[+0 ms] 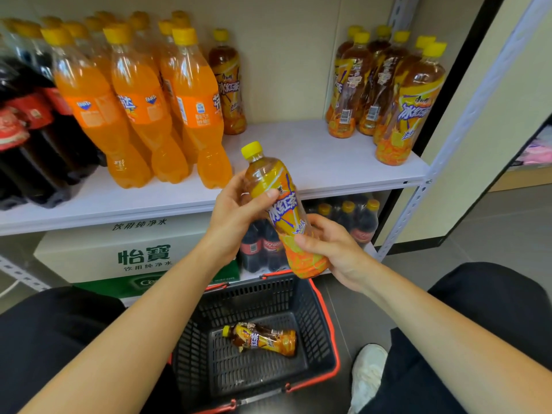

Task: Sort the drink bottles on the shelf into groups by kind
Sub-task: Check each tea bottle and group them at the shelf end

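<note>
I hold an iced tea bottle (279, 204) with a yellow cap in front of the white shelf (313, 162). My left hand (239, 210) grips its upper body and my right hand (331, 249) grips its lower end. A group of iced tea bottles (385, 91) stands on the shelf at the right. One lone iced tea bottle (228, 85) stands behind the orange soda bottles (143, 106). Dark cola bottles (27, 130) fill the left end. Another iced tea bottle (263, 339) lies in the black basket (316, 318) on the floor.
Below the shelf sit a white water carton (128, 252) and more cola bottles (358, 222). A metal shelf post (442, 156) runs along the right side. My knees and a white shoe (367, 375) flank the basket.
</note>
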Action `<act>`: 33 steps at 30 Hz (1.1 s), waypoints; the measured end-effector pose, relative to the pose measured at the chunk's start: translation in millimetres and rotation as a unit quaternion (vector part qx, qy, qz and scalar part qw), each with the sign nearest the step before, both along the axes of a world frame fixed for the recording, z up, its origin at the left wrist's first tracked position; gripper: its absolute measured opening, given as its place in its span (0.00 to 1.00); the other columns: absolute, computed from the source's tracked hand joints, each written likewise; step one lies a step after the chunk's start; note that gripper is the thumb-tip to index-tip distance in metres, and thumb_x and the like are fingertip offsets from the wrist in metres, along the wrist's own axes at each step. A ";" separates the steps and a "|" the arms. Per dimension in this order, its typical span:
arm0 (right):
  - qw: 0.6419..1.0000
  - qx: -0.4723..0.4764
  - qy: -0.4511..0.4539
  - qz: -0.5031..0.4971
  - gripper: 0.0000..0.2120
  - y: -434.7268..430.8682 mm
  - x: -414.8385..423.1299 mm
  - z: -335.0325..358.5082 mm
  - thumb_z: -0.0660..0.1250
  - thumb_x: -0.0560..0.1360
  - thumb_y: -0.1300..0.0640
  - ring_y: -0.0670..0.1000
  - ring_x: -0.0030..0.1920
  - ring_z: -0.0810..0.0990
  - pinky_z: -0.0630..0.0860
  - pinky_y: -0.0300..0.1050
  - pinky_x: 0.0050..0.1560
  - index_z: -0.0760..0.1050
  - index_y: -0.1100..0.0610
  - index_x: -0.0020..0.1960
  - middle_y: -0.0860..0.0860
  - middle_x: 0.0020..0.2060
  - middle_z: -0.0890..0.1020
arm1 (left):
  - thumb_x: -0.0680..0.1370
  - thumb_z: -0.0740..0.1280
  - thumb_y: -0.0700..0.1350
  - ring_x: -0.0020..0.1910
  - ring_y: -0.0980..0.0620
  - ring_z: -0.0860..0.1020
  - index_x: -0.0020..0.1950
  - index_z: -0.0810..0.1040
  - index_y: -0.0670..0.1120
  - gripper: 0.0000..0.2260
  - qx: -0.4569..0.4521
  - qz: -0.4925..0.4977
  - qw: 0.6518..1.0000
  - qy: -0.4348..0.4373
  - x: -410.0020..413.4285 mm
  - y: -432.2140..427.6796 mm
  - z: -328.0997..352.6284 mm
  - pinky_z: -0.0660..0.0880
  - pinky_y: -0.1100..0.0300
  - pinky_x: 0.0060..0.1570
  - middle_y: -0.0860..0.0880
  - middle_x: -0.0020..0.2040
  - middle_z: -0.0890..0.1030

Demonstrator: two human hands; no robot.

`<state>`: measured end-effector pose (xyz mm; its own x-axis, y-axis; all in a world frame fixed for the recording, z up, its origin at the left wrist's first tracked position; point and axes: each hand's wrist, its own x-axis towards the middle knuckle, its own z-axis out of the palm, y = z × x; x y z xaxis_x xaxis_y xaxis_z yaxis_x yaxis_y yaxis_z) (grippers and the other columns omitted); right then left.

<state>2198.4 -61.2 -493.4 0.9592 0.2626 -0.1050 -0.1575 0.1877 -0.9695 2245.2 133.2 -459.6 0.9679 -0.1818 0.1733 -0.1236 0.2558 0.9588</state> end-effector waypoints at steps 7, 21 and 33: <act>0.999 -0.019 -0.012 0.039 0.22 -8.1 1.8 -5.8 0.72 0.73 0.56 0.54 0.57 0.84 0.81 0.49 0.58 0.77 0.56 0.66 0.56 0.56 0.86 | 0.75 0.69 0.43 0.52 0.50 0.83 0.69 0.75 0.44 0.22 0.006 -0.052 0.999 0.014 -1.0 8.6 7.6 0.80 0.56 0.49 0.47 0.55 0.84; 0.962 -0.173 -0.193 -0.090 0.27 3.3 2.7 -12.1 0.83 0.65 0.50 0.44 0.56 0.85 0.79 0.35 0.53 0.76 0.42 0.61 0.43 0.54 0.86 | 0.72 0.76 0.38 0.55 0.53 0.82 0.65 0.78 0.47 0.22 0.081 -0.064 0.984 -0.146 -14.8 4.3 23.1 0.79 0.58 0.54 0.53 0.57 0.83; 0.916 -0.275 -0.267 -0.114 0.32 -6.5 10.9 -21.9 0.84 0.66 0.53 0.40 0.59 0.81 0.76 0.31 0.56 0.76 0.49 0.66 0.39 0.56 0.83 | 0.73 0.78 0.40 0.44 0.46 0.80 0.52 0.85 0.46 0.08 0.266 0.027 0.909 -0.319 -17.7 23.9 29.6 0.80 0.53 0.39 0.46 0.47 0.82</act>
